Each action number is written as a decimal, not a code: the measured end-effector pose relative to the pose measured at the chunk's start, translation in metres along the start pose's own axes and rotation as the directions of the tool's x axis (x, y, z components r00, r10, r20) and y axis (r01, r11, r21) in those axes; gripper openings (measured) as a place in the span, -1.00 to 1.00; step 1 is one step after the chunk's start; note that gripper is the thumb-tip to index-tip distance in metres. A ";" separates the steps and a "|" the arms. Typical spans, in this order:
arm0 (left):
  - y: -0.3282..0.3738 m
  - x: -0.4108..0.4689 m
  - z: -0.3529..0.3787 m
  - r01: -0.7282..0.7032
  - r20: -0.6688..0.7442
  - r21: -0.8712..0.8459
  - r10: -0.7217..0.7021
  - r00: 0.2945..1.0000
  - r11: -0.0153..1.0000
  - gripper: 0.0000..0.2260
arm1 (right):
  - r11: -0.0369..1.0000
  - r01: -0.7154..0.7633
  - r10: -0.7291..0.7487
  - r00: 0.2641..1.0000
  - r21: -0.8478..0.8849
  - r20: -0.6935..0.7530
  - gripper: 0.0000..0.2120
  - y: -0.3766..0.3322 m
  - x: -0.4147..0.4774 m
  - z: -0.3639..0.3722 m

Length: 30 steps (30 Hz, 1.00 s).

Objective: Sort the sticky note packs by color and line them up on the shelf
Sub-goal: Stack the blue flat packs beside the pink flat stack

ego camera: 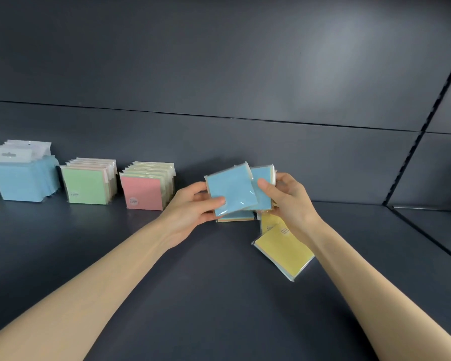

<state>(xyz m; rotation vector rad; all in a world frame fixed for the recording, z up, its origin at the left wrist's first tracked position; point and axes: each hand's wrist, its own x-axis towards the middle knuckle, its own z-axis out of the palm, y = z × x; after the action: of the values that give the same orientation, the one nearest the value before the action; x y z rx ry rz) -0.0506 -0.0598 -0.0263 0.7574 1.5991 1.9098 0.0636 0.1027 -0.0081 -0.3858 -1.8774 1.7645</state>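
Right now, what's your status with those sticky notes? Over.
Left hand grips front blue pack; right hand grips second blue pack behind. Yellow packs loose on shelf. Green row, pink row stand between here and blue row.

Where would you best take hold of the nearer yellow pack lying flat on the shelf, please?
Probably at its near corner, pinched from the front: the nearer yellow pack lies flat, turned cornerwise, with that corner free, while its far side is hidden by the right wrist and overlaps a second yellow pack.
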 end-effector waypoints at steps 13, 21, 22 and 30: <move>0.000 -0.002 0.001 -0.169 -0.005 0.454 0.192 0.981 0.875 -0.61 | 0.987 -0.019 0.050 0.980 -0.162 0.192 -0.70 0.001 -0.005 0.009; -0.006 -0.002 -0.003 -0.164 0.108 0.545 0.125 0.986 0.822 -0.50 | 0.944 -0.011 0.099 0.963 -0.329 0.252 -0.52 0.009 -0.005 0.011; -0.007 -0.001 -0.004 -0.169 0.130 0.553 0.116 0.985 0.816 -0.54 | 0.936 -0.002 0.100 0.960 -0.352 0.260 -0.51 0.009 -0.005 0.011; -0.009 0.003 -0.011 -0.141 0.144 0.663 0.060 0.988 0.735 -0.67 | 0.849 0.040 0.103 0.966 -0.526 0.238 -0.42 0.009 -0.001 0.008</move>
<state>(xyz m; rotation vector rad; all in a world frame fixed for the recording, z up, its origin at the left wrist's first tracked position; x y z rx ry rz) -0.0595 -0.0639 -0.0365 1.2365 2.2373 1.2782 0.0585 0.0966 -0.0167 -0.3972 -2.5624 1.3351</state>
